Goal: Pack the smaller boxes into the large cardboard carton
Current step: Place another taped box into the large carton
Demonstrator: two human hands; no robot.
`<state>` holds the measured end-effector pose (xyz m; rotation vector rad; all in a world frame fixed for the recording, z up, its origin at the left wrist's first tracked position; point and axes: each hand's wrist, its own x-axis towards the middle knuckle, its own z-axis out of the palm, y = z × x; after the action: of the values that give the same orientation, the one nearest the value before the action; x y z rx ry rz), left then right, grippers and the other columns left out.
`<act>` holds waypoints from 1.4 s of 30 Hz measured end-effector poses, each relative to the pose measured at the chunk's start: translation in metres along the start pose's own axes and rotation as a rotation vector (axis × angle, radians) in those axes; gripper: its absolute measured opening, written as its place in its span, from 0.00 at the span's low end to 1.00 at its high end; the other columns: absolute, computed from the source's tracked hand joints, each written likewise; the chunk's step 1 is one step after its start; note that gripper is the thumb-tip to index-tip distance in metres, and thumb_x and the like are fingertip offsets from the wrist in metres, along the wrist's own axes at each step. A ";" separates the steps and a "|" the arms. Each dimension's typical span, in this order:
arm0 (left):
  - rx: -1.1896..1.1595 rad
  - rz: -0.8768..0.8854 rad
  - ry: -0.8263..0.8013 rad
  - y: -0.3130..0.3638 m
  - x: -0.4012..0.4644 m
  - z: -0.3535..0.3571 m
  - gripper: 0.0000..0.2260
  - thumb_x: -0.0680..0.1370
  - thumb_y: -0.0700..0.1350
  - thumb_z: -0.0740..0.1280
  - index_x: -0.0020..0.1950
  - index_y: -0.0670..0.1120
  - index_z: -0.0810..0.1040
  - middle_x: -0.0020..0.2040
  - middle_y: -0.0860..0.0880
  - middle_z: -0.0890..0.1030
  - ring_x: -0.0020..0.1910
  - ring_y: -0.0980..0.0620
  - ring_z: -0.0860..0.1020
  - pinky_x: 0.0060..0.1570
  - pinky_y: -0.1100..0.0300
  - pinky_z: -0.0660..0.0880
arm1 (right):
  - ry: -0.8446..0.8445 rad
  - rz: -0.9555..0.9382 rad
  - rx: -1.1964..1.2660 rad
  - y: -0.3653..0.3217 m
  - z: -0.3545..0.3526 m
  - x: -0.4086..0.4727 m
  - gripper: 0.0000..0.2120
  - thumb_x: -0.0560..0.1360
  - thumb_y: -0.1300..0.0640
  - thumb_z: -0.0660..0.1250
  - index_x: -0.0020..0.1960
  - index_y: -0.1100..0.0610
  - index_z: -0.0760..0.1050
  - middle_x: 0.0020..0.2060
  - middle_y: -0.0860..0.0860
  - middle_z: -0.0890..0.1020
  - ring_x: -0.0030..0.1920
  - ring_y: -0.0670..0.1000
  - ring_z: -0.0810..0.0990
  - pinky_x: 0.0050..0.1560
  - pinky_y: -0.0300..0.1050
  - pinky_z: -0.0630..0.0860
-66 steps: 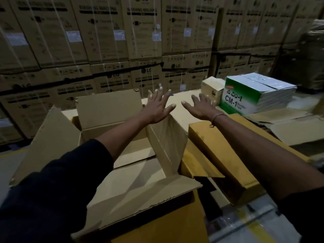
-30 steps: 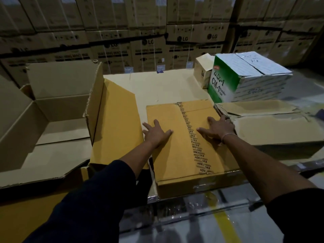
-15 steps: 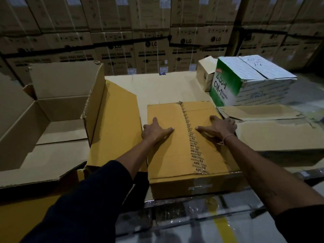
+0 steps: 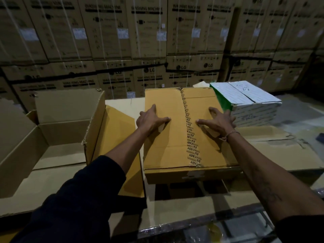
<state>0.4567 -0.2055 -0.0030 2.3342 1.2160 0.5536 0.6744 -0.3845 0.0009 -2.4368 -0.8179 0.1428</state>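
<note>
Now the flat yellow box [image 4: 177, 137] fills the middle of the frame and stands tilted, its far edge raised in front of the green-and-white box [image 4: 249, 104]; half a second ago it lay flat on the stack with its near edge low in my view. So I read this as the lift just beginning, the box coming up off the cardboard beneath it.

My left hand [image 4: 150, 120] lies spread on the top face left of the printed tape seam [image 4: 190, 134], fingers extended, gripping nothing that I can see. My right hand [image 4: 217, 121] sits splayed to the right of the seam, its outer fingers reaching the box's right edge; whether they curl round that edge I cannot tell.

The large cardboard carton [image 4: 52, 137] stands open at the left of the frame, flaps up, floor bare as far as I can see. One tall flap [image 4: 94, 125] rises between it and the yellow box, so I judge the box must clear that flap on its way over, and flat palms alone may let it slip.
</note>
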 end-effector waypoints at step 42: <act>0.022 -0.037 0.348 -0.160 0.038 -0.443 0.40 0.71 0.68 0.72 0.80 0.56 0.66 0.75 0.40 0.67 0.69 0.38 0.70 0.64 0.40 0.72 | -0.086 -0.617 0.221 -0.408 -0.065 -0.067 0.38 0.70 0.43 0.79 0.77 0.45 0.70 0.76 0.59 0.59 0.76 0.66 0.59 0.76 0.62 0.62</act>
<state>0.1338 -0.0025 0.2764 2.2908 1.4177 0.9683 0.4239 -0.1864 0.2715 -1.8878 -1.4646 0.0956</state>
